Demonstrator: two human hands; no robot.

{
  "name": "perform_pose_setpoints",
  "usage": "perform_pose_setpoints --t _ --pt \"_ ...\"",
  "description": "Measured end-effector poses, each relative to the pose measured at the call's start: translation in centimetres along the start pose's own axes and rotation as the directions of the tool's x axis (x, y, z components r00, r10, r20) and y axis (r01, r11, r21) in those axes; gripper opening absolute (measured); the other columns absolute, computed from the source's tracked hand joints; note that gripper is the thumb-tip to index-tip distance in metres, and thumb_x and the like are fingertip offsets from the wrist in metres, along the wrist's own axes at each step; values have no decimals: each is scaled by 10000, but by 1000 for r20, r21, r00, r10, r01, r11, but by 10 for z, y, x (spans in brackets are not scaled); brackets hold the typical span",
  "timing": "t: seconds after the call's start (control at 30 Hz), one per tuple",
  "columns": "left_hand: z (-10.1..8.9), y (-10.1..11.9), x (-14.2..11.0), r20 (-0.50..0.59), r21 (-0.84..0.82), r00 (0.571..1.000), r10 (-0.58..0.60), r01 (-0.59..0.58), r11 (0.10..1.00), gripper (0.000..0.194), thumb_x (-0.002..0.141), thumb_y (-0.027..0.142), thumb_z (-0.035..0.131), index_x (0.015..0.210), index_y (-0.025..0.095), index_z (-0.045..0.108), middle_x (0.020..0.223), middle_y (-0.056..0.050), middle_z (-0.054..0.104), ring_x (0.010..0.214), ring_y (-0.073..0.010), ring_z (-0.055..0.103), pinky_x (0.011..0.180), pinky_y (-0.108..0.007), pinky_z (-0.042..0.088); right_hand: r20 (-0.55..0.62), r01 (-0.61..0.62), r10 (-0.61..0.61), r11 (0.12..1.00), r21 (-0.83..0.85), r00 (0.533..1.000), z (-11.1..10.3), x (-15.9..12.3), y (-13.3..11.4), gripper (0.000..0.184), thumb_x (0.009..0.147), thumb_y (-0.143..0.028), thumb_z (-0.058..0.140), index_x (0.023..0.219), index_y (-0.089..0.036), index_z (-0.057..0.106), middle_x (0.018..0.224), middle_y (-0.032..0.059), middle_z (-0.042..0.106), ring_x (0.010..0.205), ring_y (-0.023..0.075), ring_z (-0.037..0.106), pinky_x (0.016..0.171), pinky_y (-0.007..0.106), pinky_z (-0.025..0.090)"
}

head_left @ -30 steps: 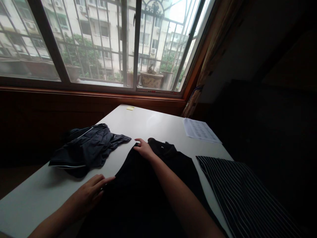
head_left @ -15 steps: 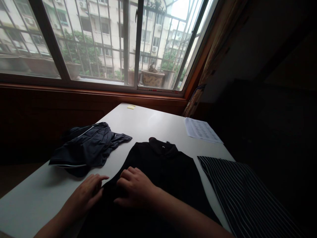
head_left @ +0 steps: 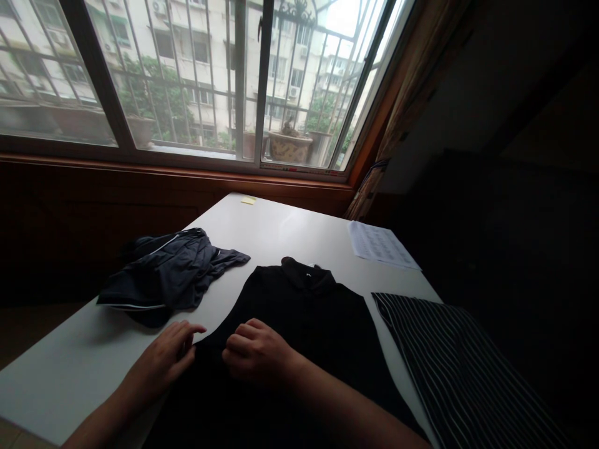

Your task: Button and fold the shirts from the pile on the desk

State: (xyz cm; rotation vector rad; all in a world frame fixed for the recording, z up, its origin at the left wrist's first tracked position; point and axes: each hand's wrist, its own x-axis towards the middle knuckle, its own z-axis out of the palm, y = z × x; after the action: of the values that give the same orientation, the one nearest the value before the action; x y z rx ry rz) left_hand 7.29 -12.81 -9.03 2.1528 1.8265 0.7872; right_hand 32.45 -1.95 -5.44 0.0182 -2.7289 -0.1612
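A black collared shirt lies spread on the white table, its collar pointing toward the window. My left hand is at the shirt's left edge, with index finger and thumb apart and the thumb close to the cloth. Over the left part of the shirt, my right hand has its fingers curled in on the black cloth. Its thumb and the pinched fabric are hard to see against the dark shirt.
On the white table, a crumpled dark garment with white piping lies left and a striped dark cloth lies right. Printed papers and yellow sticky notes are toward the back. A barred window is beyond.
My right hand's fingers have curled closed, and its thumb no longer shows apart from them. My left hand has shifted only slightly. The garments stay in place.
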Motion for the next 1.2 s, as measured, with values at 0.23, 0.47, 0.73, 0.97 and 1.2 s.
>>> perform_pose_setpoints --t 0.23,0.47,0.73,0.97,1.2 --pt "-7 6 -3 11 188 957 289 -286 939 603 930 80 442 1453 377 489 1486 -29 499 1306 -236 506 1049 -367 489 4 -67 69 967 245 998 10 -12 0 116 945 -330 588 961 -229 643 1035 31 684 913 171 601 775 298 478" --pt "-10 17 -6 121 273 909 399 -417 867 671 848 44 490 1463 313 497 1500 10 528 1400 -254 453 1081 -394 488 -25 -347 376 876 336 926 6 -9 25 236 966 -240 552 1168 -191 663 1177 83 703 1094 200 626 985 343 500" --pt "-10 15 -3 139 254 911 389 -413 875 529 921 136 536 1415 321 552 1443 6 588 1366 -252 514 1072 -403 519 247 -655 618 748 109 747 35 -4 72 662 1024 -545 406 1539 -132 365 1644 128 267 1527 285 218 1234 527 205" --pt "-6 11 -2 93 179 930 357 -368 912 449 941 174 565 1353 346 613 1366 10 652 1292 -240 588 1036 -381 548 232 -632 594 760 152 770 31 -14 75 595 1029 -458 443 1519 -122 402 1623 133 319 1514 280 259 1233 525 224" --pt "-17 22 31 101 -91 983 150 -141 986 283 1003 319 517 1225 313 692 1181 -39 729 1093 -214 683 941 -295 565 -48 -683 699 710 172 714 -31 -75 71 403 959 -151 492 1346 -182 600 1394 117 591 1308 252 514 1138 462 414"
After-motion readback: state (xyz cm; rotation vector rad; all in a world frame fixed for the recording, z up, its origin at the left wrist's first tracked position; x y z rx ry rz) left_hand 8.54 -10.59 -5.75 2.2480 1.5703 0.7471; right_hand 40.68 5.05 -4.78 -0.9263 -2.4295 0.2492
